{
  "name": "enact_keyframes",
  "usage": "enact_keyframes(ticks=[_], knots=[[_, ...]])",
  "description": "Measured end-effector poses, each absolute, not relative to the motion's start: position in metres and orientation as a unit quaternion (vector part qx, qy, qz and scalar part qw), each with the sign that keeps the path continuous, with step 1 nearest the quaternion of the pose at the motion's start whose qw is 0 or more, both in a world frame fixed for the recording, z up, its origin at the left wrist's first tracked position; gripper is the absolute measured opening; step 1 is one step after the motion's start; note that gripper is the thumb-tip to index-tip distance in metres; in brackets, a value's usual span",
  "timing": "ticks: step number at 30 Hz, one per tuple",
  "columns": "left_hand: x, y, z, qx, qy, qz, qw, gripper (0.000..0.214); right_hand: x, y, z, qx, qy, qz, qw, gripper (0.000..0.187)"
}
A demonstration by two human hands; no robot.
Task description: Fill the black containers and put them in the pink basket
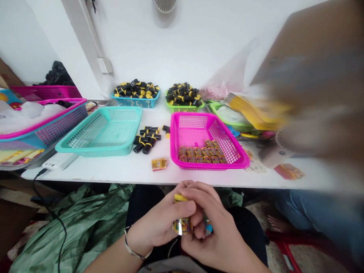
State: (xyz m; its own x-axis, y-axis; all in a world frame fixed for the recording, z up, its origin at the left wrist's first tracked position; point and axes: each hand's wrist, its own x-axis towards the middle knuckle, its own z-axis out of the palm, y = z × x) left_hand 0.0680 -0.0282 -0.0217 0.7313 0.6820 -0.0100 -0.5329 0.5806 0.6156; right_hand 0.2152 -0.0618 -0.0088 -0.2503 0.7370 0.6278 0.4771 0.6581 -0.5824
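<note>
Both my hands meet over my lap, below the white table's front edge [141, 175]. My left hand [159, 225] and my right hand [212, 227] are closed together on a small cylinder with a yellow cap and a printed label [182, 224]. A loose label packet [159, 164] lies on the table just above my hands. The pink basket [226, 131] holds a row of labelled cylinders [202, 153]. A small pile of black and yellow cylinders [146, 138] lies between the pink basket and the teal basket [104, 133].
A blue basket [137, 100] and a green basket [183, 107] at the back hold many black and yellow cylinders. Stacked baskets [38, 125] stand at the left. A green plastic bag [68, 232] lies below. A blurred person with a cardboard sheet [316, 60] is at the right.
</note>
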Motion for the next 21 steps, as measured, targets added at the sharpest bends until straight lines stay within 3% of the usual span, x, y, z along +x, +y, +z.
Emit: enact_keyframes(ticks=[4,10,15,17,21], knots=[[0.070,-0.027,-0.021,0.337,0.110,0.308,0.883,0.032,0.215,-0.064,-0.004,-0.376,-0.784,0.134,0.475,0.079],[0.076,-0.032,-0.024,0.354,0.112,0.318,0.873,0.035,0.218,-0.063,-0.003,-0.362,-0.774,0.186,0.484,0.079],[0.081,-0.035,-0.028,0.334,0.014,0.350,0.875,0.080,0.222,-0.062,-0.007,-0.318,-0.776,0.244,0.487,0.071],[0.079,-0.034,-0.028,0.348,0.012,0.345,0.872,0.089,0.226,-0.063,-0.006,-0.327,-0.792,0.196,0.477,0.068],[0.069,-0.035,-0.015,0.451,0.156,0.331,0.814,0.094,0.235,-0.067,-0.002,-0.309,-0.846,0.027,0.434,0.064]])
